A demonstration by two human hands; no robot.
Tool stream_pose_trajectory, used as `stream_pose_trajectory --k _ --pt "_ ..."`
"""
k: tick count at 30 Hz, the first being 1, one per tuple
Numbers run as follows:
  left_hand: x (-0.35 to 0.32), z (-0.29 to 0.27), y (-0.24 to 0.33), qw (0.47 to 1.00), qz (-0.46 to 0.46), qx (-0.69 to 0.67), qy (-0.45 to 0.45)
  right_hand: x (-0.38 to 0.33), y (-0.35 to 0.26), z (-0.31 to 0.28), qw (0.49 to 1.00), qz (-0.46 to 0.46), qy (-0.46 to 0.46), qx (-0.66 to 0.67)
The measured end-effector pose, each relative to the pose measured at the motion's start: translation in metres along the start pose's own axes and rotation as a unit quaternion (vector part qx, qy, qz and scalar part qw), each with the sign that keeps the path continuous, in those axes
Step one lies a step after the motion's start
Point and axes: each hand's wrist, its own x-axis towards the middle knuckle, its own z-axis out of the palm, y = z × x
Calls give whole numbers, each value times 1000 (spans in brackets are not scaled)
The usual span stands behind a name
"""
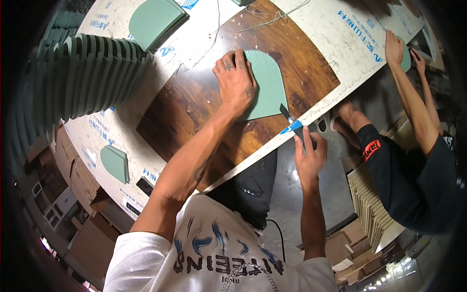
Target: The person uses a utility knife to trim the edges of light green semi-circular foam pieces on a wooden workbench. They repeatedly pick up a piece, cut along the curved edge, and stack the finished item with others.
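A pale green panel [268,82] with one rounded end lies on a brown wood-grain board [189,107] on the table. My left hand [235,82] holds the panel down at its left side, fingers bent over it. In my right hand [310,155] is a hand tool [295,126] with a flat dark blade, a metal joint and a blue-and-black handle. Its blade meets the panel's lower right corner or sits just beside it. My right fingers are wrapped round the handle, just off the table's near edge.
Green rounded panels [160,22] lie stacked at the far left, above a long row of standing panels [102,73]. A smaller stack [114,163] and a phone [145,186] lie near left. Thin cords [279,17] cross the back. At right, a co-worker's hands [395,48] hold another green piece.
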Motion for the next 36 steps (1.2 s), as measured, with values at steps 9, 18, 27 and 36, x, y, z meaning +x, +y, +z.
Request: stream_pose_trajectory --k 9,18,27,36 --pt "2 -3 -4 1000 28 -14 0 32 8 12 999 -39 -2 11" --pt "-1 1 -9 998 58 -21 30 97 14 38 996 -86 11 25" --pt "33 -6 -19 986 150 -67 -43 80 18 35 995 -93 20 9" --pt "2 4 7 997 -72 26 24 71 0 27 1000 -12 -2 2"
